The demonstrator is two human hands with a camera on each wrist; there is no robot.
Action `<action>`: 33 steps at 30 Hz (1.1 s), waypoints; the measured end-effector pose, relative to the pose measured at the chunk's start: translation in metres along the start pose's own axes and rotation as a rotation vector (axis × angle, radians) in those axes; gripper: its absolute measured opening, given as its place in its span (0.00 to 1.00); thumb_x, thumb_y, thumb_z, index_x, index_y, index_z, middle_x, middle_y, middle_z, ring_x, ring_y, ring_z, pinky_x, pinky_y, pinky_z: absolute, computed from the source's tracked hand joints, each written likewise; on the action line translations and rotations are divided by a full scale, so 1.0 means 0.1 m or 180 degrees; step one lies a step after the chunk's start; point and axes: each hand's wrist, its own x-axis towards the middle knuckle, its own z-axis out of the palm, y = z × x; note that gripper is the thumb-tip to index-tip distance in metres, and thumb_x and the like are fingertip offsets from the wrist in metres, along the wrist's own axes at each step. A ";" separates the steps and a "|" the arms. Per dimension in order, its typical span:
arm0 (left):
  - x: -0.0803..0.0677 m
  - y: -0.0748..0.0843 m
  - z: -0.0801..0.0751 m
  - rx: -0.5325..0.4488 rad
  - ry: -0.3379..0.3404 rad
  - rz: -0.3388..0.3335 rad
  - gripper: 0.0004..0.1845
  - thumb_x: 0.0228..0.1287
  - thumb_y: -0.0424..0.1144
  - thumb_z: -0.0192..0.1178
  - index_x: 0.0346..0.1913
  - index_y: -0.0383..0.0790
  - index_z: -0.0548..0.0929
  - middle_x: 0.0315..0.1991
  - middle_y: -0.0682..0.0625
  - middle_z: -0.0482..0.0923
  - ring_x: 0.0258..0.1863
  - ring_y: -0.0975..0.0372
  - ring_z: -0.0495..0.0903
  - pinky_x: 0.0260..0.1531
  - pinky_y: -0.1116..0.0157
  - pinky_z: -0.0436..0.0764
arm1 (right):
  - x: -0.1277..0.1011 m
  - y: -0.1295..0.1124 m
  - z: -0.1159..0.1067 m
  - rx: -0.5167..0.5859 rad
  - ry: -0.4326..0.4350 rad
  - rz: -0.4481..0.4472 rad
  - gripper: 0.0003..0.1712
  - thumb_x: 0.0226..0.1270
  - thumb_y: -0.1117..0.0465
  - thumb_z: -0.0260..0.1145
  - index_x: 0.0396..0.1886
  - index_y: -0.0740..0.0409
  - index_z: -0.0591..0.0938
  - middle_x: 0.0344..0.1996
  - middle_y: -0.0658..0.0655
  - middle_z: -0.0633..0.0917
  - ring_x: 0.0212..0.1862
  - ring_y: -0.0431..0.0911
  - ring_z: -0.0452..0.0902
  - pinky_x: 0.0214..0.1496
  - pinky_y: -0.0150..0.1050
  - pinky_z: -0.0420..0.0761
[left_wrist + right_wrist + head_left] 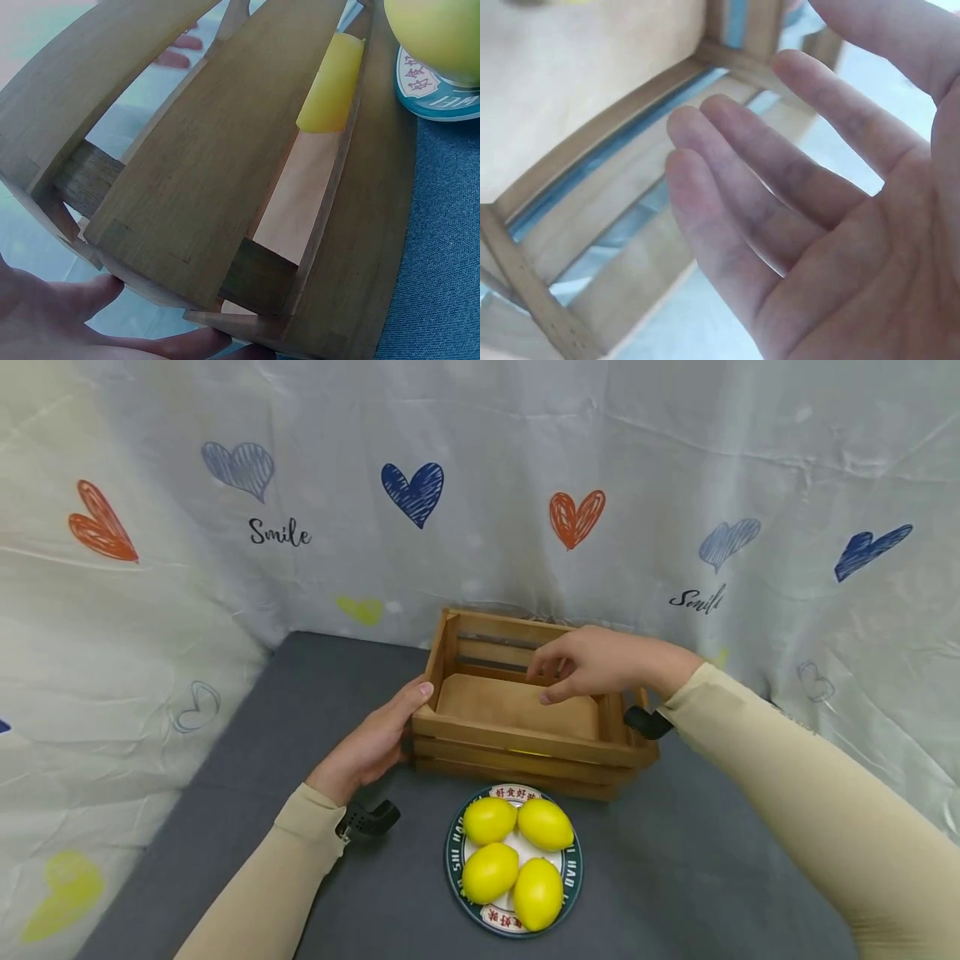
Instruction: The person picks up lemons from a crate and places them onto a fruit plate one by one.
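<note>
A slatted wooden crate (517, 768) stands on the dark table. At its left end my left hand (378, 735) grips it, thumb over the top rim and fingers against the outside. My right hand (592, 664) hangs over the crate's right half, its fingers relaxed and apart with nothing between them. In the right wrist view that hand (817, 217) shows an empty palm beside the slats. Something yellow (334, 90) shows through a gap in the crate's side, mostly hidden by the slats. Just in front of the crate, several lemons (491, 872) lie on a round plate (454, 868).
A dark grey cloth (360, 893) covers the table. Behind it hangs a pale curtain (480, 427) printed with hearts and the word Smile, close to the crate's back. On each wrist sits a black camera mount (371, 818).
</note>
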 end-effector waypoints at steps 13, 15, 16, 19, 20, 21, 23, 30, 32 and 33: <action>-0.02 -0.03 -0.01 -0.0010 0.0073 -0.0041 0.46 0.81 0.71 0.45 0.90 0.65 0.38 0.91 0.46 0.30 0.88 0.35 0.36 0.75 0.21 0.50 | 0.66 0.21 0.27 0.0722 -0.1151 0.0578 0.28 0.75 0.48 0.72 0.73 0.40 0.81 0.69 0.57 0.81 0.66 0.54 0.80 0.74 0.59 0.77; -0.01 -0.03 -0.01 -0.0016 0.0078 -0.0041 0.46 0.81 0.71 0.46 0.90 0.65 0.38 0.91 0.46 0.31 0.88 0.35 0.37 0.75 0.20 0.50 | 0.73 0.23 0.33 0.0589 -0.1258 0.0570 0.28 0.76 0.49 0.71 0.73 0.40 0.81 0.67 0.56 0.82 0.64 0.53 0.82 0.72 0.57 0.80; 0.00 -0.03 -0.01 -0.0017 0.0084 -0.0044 0.46 0.81 0.71 0.46 0.89 0.65 0.39 0.91 0.47 0.31 0.88 0.35 0.37 0.75 0.20 0.50 | 0.76 0.23 0.35 0.0540 -0.1299 0.0559 0.27 0.76 0.50 0.70 0.73 0.39 0.81 0.66 0.55 0.83 0.63 0.52 0.83 0.71 0.56 0.82; 0.01 -0.03 0.00 -0.0010 0.0096 -0.0044 0.46 0.80 0.71 0.47 0.89 0.65 0.39 0.91 0.47 0.32 0.88 0.36 0.38 0.74 0.20 0.51 | 0.81 0.23 0.41 0.0419 -0.1398 0.0504 0.24 0.78 0.53 0.68 0.71 0.38 0.82 0.66 0.55 0.83 0.59 0.49 0.85 0.66 0.51 0.86; 0.01 -0.03 0.01 -0.0010 0.0100 -0.0042 0.46 0.80 0.71 0.47 0.89 0.65 0.39 0.91 0.47 0.32 0.88 0.36 0.39 0.74 0.20 0.51 | 0.81 0.23 0.43 0.0406 -0.1432 0.0505 0.24 0.78 0.55 0.68 0.71 0.38 0.82 0.67 0.55 0.83 0.58 0.49 0.86 0.65 0.50 0.86; 0.01 -0.03 0.01 -0.0011 0.0111 -0.0048 0.46 0.80 0.72 0.47 0.89 0.65 0.40 0.91 0.47 0.32 0.88 0.36 0.39 0.74 0.20 0.51 | 0.82 0.22 0.45 0.0400 -0.1463 0.0513 0.25 0.77 0.56 0.67 0.71 0.37 0.82 0.67 0.55 0.83 0.58 0.48 0.86 0.64 0.49 0.87; 0.02 -0.02 0.02 -0.0013 0.0130 -0.0058 0.46 0.80 0.72 0.47 0.89 0.66 0.40 0.91 0.47 0.32 0.88 0.37 0.38 0.74 0.20 0.51 | 0.82 0.21 0.48 0.0399 -0.1512 0.0549 0.26 0.77 0.59 0.67 0.72 0.38 0.81 0.69 0.56 0.82 0.58 0.48 0.85 0.63 0.47 0.87; 0.02 -0.03 0.03 -0.0023 0.0131 -0.0064 0.47 0.79 0.73 0.48 0.89 0.66 0.40 0.91 0.48 0.32 0.88 0.39 0.39 0.74 0.20 0.52 | 0.84 0.17 0.56 0.0486 -0.1628 0.0653 0.34 0.74 0.70 0.62 0.75 0.39 0.79 0.70 0.58 0.81 0.60 0.49 0.84 0.60 0.46 0.89; 0.02 -0.02 0.02 -0.0021 0.0139 -0.0067 0.47 0.79 0.73 0.47 0.89 0.66 0.40 0.91 0.48 0.33 0.88 0.38 0.40 0.74 0.20 0.52 | 0.86 0.17 0.57 0.0526 -0.1660 0.0629 0.34 0.74 0.70 0.63 0.74 0.39 0.80 0.68 0.57 0.83 0.58 0.49 0.86 0.60 0.46 0.89; 0.02 -0.02 0.01 -0.0018 0.0147 -0.0073 0.47 0.79 0.73 0.47 0.89 0.66 0.40 0.91 0.48 0.33 0.88 0.38 0.40 0.74 0.20 0.52 | 0.87 0.17 0.58 0.0552 -0.1680 0.0615 0.33 0.75 0.69 0.63 0.74 0.39 0.80 0.66 0.57 0.83 0.57 0.49 0.87 0.60 0.46 0.89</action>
